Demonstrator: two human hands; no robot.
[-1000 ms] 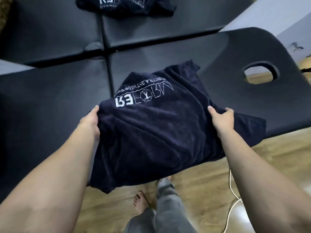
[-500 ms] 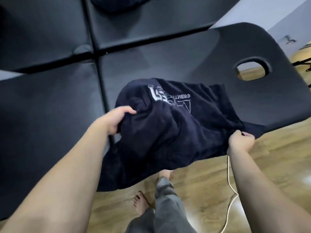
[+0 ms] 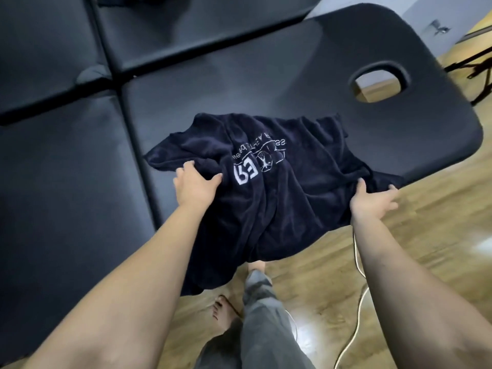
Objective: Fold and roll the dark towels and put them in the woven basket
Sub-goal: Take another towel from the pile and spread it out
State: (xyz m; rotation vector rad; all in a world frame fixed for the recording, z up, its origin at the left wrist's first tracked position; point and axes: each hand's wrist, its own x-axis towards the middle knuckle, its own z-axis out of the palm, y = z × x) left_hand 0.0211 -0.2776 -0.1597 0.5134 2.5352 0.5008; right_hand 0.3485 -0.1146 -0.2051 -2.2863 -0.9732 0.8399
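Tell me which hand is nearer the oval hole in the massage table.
Right. The right hand grips the dark towel at the table's edge, below the oval hole. The left hand holds the towel's other side, farther off toward the table's seam.

Obscured and cropped items, head view

White lettering on the dark towel is creased and reversed, possibly unreadable throughout. Right hand fingertips hidden under the towel edge. Another dark cloth cut off at the top edge.
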